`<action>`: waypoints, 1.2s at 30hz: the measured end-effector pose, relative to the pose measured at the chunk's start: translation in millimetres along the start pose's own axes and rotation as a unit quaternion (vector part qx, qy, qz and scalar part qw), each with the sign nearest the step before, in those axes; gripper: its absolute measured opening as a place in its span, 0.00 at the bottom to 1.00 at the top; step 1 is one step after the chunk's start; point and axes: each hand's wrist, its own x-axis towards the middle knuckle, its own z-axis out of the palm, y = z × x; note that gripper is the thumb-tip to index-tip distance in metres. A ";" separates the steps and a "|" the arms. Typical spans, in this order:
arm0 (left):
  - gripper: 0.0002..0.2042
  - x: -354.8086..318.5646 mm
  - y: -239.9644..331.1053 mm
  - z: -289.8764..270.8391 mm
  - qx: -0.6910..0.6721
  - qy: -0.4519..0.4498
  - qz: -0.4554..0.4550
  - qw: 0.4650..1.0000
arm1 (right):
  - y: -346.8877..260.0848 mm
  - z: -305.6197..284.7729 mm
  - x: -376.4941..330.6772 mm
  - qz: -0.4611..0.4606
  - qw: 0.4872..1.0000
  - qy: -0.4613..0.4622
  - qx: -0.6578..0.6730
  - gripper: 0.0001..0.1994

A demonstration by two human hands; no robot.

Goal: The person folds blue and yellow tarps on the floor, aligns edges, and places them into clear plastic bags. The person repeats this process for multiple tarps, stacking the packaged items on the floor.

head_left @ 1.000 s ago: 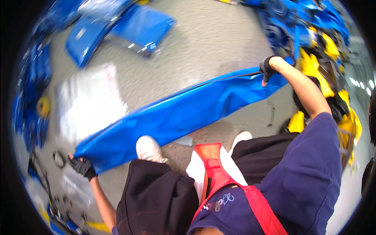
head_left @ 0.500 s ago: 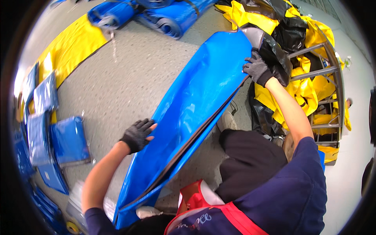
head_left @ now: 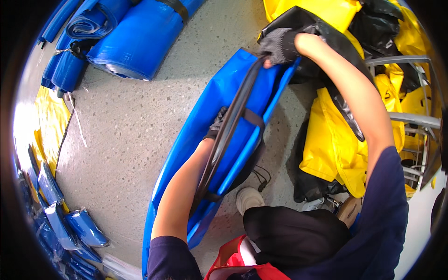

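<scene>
A long blue tarpaulin bag (head_left: 233,88) with a dark zip-like edge and dark straps lies slantwise before me, its near end running under my left arm. My right hand (head_left: 278,45), in a grey-and-black glove, is closed on the bag's far end at the dark edge. My left hand (head_left: 217,123) lies against the blue material, just left of the dark edge, which partly covers it. What shows of its gloved fingers is stretched out toward the far end. A black sheet-like piece (head_left: 305,23) lies behind and beside my right hand.
Rolled blue sheets (head_left: 135,42) lie at the far left. Blue packets in clear wrapping (head_left: 86,228) are piled at the near left, by a yellow sheet (head_left: 49,123). To the right, yellow bags (head_left: 326,140) are heaped against a grey metal frame (head_left: 415,120).
My left hand has moved from the bag's left edge in against its middle. My right hand has shifted left and farther away, and the dark edge now stands up between the hands.
</scene>
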 end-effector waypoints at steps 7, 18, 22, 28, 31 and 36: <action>0.35 -40.2 -28.6 -82.8 -0.478 -0.079 -0.289 0.825 | 40.6 84.9 162.7 -0.105 0.979 0.007 0.172 0.25; 0.23 -31.1 12.7 -118.0 -0.673 -0.033 -0.348 0.651 | 85.8 132.0 -57.4 -0.076 0.898 0.167 0.400 0.34; 0.31 17.0 17.5 -126.5 -0.695 -0.109 -0.342 0.623 | 91.4 147.4 -58.3 -0.072 0.865 0.293 0.400 0.08; 0.10 98.4 69.6 -123.3 -0.566 0.000 0.048 0.823 | 92.2 134.5 -30.9 -0.082 0.820 0.351 0.445 0.09; 0.10 107.8 83.6 -108.2 -0.558 -0.018 0.031 0.829 | 103.1 121.4 -60.7 0.012 0.909 0.189 0.371 0.14; 0.42 110.2 48.2 -66.5 -0.866 -0.049 -0.286 0.408 | 96.5 167.8 -8.3 -0.024 0.796 0.302 0.524 0.16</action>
